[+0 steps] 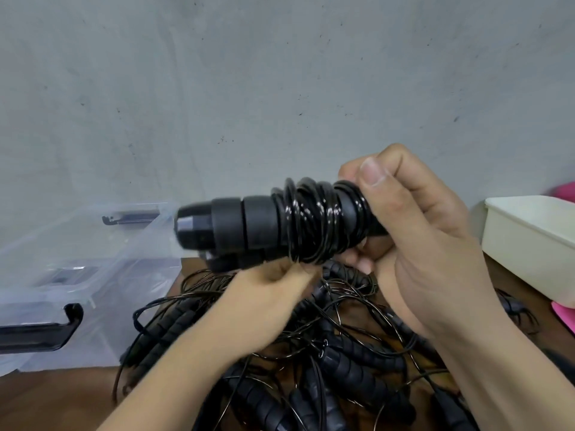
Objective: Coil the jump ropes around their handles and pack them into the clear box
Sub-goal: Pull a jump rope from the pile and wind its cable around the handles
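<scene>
Black on black up here: the handles are held in the air above the brown tabletop, right in the middle of the view, with their long axis running almost level from left to right. The capped end points left, towards the clear box; the other end is buried in the right grip. Glossy cord is wound round the handles in a thick, untidy coil on the right half of the bundle, hard up against the thumb. The right grip is closed round that end, thumb on top with the nail facing us and fingers curled underneath. The left grip comes up from below, blurred, its fingers curled and pinching the cord at the underside of the coil. A second handle shows just beneath the first at the left end, partly hidden. Directly under both hands lies the pile: ribbed black handles tangled in thin loops of cord, spread over the tabletop. The box stands at the left on the tabletop, against the grey wall, with one black latch at its near end and another at the far end. Over at the right edge sits a white bin, with something pink showing behind it.
</scene>
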Demonstrator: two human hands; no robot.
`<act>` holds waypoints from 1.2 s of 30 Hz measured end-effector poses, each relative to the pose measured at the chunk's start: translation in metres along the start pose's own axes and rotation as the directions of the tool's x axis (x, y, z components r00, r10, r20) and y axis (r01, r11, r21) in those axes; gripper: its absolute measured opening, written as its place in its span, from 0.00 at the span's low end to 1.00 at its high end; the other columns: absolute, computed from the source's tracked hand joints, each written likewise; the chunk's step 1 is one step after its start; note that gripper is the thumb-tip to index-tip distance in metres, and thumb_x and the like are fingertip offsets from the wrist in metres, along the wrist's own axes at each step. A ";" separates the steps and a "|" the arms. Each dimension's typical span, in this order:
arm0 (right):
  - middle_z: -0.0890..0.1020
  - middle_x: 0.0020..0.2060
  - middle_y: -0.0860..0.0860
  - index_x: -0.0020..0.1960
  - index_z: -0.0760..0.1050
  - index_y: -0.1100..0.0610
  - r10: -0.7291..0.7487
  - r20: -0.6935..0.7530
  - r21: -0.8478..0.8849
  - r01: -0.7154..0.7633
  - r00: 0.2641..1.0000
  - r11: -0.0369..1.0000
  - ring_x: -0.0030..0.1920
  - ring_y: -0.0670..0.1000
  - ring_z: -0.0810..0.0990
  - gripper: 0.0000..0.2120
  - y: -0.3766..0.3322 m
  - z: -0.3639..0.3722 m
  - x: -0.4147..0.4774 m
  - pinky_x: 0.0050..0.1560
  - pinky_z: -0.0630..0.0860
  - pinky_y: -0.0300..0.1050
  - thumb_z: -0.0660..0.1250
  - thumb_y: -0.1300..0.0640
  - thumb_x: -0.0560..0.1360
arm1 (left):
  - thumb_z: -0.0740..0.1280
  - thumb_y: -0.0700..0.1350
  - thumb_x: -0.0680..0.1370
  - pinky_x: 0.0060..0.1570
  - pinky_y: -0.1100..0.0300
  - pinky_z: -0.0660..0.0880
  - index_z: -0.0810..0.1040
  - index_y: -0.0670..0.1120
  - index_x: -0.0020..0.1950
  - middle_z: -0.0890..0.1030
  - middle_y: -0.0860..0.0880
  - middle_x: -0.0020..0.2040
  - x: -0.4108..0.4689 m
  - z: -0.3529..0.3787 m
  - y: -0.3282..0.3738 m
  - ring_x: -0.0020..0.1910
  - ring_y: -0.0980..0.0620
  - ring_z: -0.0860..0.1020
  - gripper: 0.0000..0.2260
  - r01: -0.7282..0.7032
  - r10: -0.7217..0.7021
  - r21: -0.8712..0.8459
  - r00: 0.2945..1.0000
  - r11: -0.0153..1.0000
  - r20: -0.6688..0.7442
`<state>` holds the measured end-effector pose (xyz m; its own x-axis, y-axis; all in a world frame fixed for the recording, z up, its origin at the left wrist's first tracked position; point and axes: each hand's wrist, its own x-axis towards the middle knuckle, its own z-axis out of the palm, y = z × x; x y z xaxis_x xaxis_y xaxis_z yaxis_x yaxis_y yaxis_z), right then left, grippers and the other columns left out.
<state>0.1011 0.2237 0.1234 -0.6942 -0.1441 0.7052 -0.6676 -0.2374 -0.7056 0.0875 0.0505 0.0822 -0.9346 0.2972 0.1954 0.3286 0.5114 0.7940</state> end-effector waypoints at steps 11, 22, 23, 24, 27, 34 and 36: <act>0.75 0.56 0.50 0.53 0.79 0.58 -0.288 0.038 -0.587 0.254 0.957 0.769 0.56 0.50 0.79 0.07 0.036 -0.006 0.006 0.53 0.75 0.39 0.70 0.53 0.83 | 0.59 0.60 0.87 0.33 0.57 0.60 0.79 0.53 0.42 0.69 0.59 0.29 -0.002 0.002 0.003 0.28 0.59 0.66 0.20 -0.179 0.167 -0.186 0.983 0.966 -0.078; 0.73 0.58 0.48 0.52 0.82 0.64 -0.391 0.196 -0.715 0.404 0.899 0.571 0.54 0.41 0.77 0.05 0.048 -0.006 0.005 0.53 0.75 0.37 0.76 0.62 0.80 | 0.67 0.66 0.75 0.34 0.56 0.61 0.75 0.39 0.53 0.64 0.48 0.39 0.008 -0.028 -0.003 0.35 0.53 0.63 0.29 -0.130 0.098 -0.601 0.991 0.789 -0.086; 0.75 0.58 0.46 0.55 0.82 0.62 -0.341 0.165 -0.687 0.356 0.926 0.634 0.55 0.37 0.78 0.04 0.051 -0.003 0.004 0.54 0.74 0.32 0.75 0.63 0.81 | 0.67 0.68 0.76 0.34 0.56 0.61 0.75 0.38 0.60 0.66 0.49 0.41 0.007 -0.027 -0.003 0.36 0.53 0.64 0.33 -0.144 0.077 -0.594 0.988 0.791 -0.137; 0.76 0.57 0.42 0.58 0.82 0.59 -0.286 0.154 -0.666 0.313 0.946 0.677 0.56 0.35 0.78 0.06 0.054 0.001 0.002 0.55 0.74 0.30 0.73 0.62 0.82 | 0.67 0.69 0.77 0.34 0.56 0.61 0.75 0.39 0.65 0.68 0.49 0.42 0.006 -0.026 -0.003 0.37 0.53 0.66 0.35 -0.154 0.052 -0.579 0.981 0.801 -0.188; 0.70 0.60 0.38 0.65 0.80 0.56 -0.252 0.230 -0.797 0.330 0.940 0.505 0.58 0.39 0.76 0.11 0.066 0.010 -0.006 0.54 0.77 0.38 0.70 0.55 0.84 | 0.68 0.73 0.75 0.32 0.60 0.66 0.77 0.47 0.68 0.74 0.50 0.43 0.008 -0.022 -0.004 0.38 0.55 0.70 0.35 -0.135 -0.037 -0.561 0.958 0.817 -0.285; 0.71 0.68 0.51 0.72 0.78 0.61 -0.234 0.396 -0.818 0.457 0.888 0.350 0.59 0.56 0.79 0.17 0.074 0.022 -0.014 0.53 0.81 0.52 0.70 0.61 0.84 | 0.70 0.79 0.68 0.44 0.51 0.72 0.77 0.56 0.62 0.83 0.56 0.49 0.007 -0.039 -0.009 0.44 0.55 0.79 0.34 -0.065 -0.138 -0.425 0.893 0.903 -0.429; 0.72 0.68 0.52 0.71 0.78 0.59 -0.203 0.412 -0.810 0.459 0.888 0.365 0.50 0.53 0.76 0.17 0.071 0.025 -0.015 0.49 0.77 0.48 0.70 0.61 0.83 | 0.70 0.80 0.67 0.46 0.49 0.73 0.77 0.57 0.62 0.84 0.54 0.50 0.002 -0.047 -0.014 0.45 0.53 0.80 0.34 -0.046 -0.139 -0.387 0.889 0.921 -0.436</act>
<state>0.0711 0.1848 0.0648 -0.3702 -0.4757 0.7979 -0.7803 0.6253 0.0108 0.0751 0.0063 0.0982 -0.9361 -0.1581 0.3142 0.2928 0.1449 0.9451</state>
